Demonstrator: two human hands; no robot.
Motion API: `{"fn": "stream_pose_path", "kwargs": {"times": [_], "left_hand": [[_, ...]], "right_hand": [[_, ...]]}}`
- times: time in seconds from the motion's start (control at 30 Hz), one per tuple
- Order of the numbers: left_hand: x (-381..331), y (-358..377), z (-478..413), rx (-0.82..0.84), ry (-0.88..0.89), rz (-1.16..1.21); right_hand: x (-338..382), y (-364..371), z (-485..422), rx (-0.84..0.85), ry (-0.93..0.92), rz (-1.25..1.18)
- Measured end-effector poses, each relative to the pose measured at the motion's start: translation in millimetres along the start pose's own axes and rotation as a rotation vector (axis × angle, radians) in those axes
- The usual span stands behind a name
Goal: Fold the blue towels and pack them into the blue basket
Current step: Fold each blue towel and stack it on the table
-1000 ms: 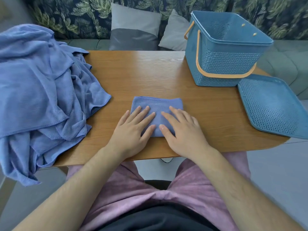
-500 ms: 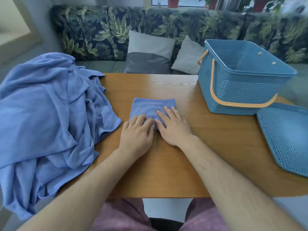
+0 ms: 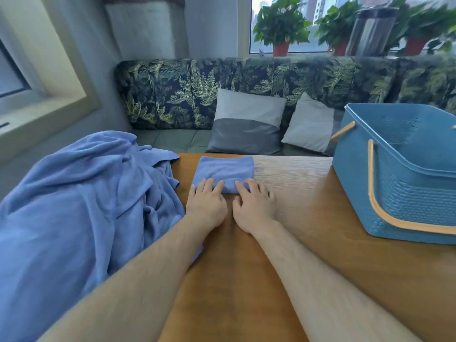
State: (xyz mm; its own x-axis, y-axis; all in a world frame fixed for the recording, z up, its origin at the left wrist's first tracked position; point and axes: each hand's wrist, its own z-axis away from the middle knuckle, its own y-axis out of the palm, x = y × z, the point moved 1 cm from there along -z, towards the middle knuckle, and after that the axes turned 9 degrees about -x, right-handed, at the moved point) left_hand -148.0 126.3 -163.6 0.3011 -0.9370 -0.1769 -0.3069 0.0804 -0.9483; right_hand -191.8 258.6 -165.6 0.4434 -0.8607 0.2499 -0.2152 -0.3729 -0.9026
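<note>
The folded blue towel (image 3: 223,172) is laid flat at the far edge of the worktop (image 3: 246,280) as a small rectangle. Its near edge is pressed down by both hands.

The fingers (image 3: 208,186) of the left hand (image 3: 206,206) are held straight and released, close together, and only their tips are set on the near left corner of the towel. The fingers (image 3: 254,185) of the right hand (image 3: 254,208) are likewise released and slightly spread, and are laid over the near right corner. Nothing is grasped by either hand. The palms are rested on the bare wood just in front of the towel, and a narrow gap is left between the two hands.

Just to the left of the towel, but apart from it, a large heap of unfolded blue towels (image 3: 81,206) is piled, and part of it is draped over the worktop's side. Well to the right of the towel the blue basket (image 3: 394,193) is stood upright and open at the top, with its orange handle (image 3: 375,201) lowered against its wall.

Behind the towel a sofa (image 3: 172,90) with a leaf print is seen, against which two grey cushions (image 3: 246,122) are propped. Above and behind these, potted plants (image 3: 281,28) are lined up along a windowsill.
</note>
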Motion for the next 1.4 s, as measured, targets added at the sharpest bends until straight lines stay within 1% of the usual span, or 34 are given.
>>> {"fn": "stream_pose_path", "kwargs": {"times": [0.1, 0.17, 0.2, 0.27, 0.4, 0.47, 0.53, 0.63, 0.67, 0.73, 0.8, 0.83, 0.87, 0.93, 0.97, 1.0, 1.03, 1.1, 1.23, 1.33, 1.4], "left_hand": [[3.3, -5.6, -10.2, 0.094, 0.008, -0.036], [2.0, -17.7, -2.6, 0.104, 0.013, -0.059], [2.8, -26.6, 2.9, 0.069, 0.016, -0.065], [10.8, -53.0, 13.0, -0.055, 0.018, -0.069], [59.4, -116.2, 21.7, -0.362, 0.05, -0.163], [94.7, -147.3, 21.2, -0.42, -0.007, -0.227], [130.0, -171.3, 21.3, -0.396, -0.115, -0.318], [164.6, -192.2, 27.9, -0.293, -0.307, -0.442], [170.8, -195.4, 31.0, -0.262, -0.334, -0.463], [178.2, -199.7, 35.9, -0.233, -0.316, -0.491], [177.5, -205.9, 40.8, -0.289, -0.243, -0.422], [173.7, -209.6, 44.3, -0.334, -0.195, -0.339], [167.9, -213.0, 47.7, -0.371, -0.151, -0.228], [151.9, -216.0, 55.4, -0.413, -0.077, 0.003], [142.8, -216.3, 59.5, -0.424, -0.038, 0.111], [133.6, -216.2, 62.7, -0.433, 0.006, 0.204], [124.7, -215.6, 65.4, -0.441, 0.045, 0.276], [105.6, -217.5, 71.0, -0.465, 0.094, 0.384], [65.1, -227.7, 84.7, -0.447, 0.102, 0.641], [32.3, -228.0, 87.0, -0.408, 0.133, 0.636], [8.7, -219.6, 90.1, -0.29, 0.109, 0.639]], "right_hand": [[5.2, 1.0, -2.4, 0.021, 0.013, 0.04], [8.5, -4.2, 2.1, 0.028, 0.008, 0.02], [13.2, -9.3, 3.8, 0.002, -0.014, -0.006], [34.5, -23.7, 4.7, -0.062, -0.093, -0.09], [109.2, -59.4, 0.7, -0.166, -0.288, -0.294], [144.7, -70.0, -0.6, -0.188, -0.373, -0.311], [171.8, -73.0, -2.2, -0.151, -0.418, -0.316], [198.9, -73.8, -0.3, -0.073, -0.428, -0.331], [204.8, -73.1, 1.2, -0.047, -0.424, -0.331], [212.5, -70.6, 3.9, -0.015, -0.425, -0.342], [217.8, -74.7, 6.4, -0.027, -0.431, -0.409], [221.2, -76.7, 6.2, -0.03, -0.402, -0.503], [223.9, -81.0, 6.0, -0.006, -0.312, -0.655], [229.7, -96.0, 5.9, 0.165, -0.021, -1.015], [230.3, -103.3, 5.3, 0.227, 0.094, -1.156], [227.8, -109.7, 5.3, 0.246, 0.153, -1.244], [223.5, -116.7, 6.1, 0.228, 0.181, -1.301], [208.4, -131.0, 8.7, 0.152, 0.181, -1.313], [157.8, -165.6, 16.2, -0.054, 0.105, -1.122], [106.3, -192.2, 28.7, -0.126, 0.094, -1.112], [67.2, -208.8, 40.8, -0.144, 0.117, -1.075]]}}
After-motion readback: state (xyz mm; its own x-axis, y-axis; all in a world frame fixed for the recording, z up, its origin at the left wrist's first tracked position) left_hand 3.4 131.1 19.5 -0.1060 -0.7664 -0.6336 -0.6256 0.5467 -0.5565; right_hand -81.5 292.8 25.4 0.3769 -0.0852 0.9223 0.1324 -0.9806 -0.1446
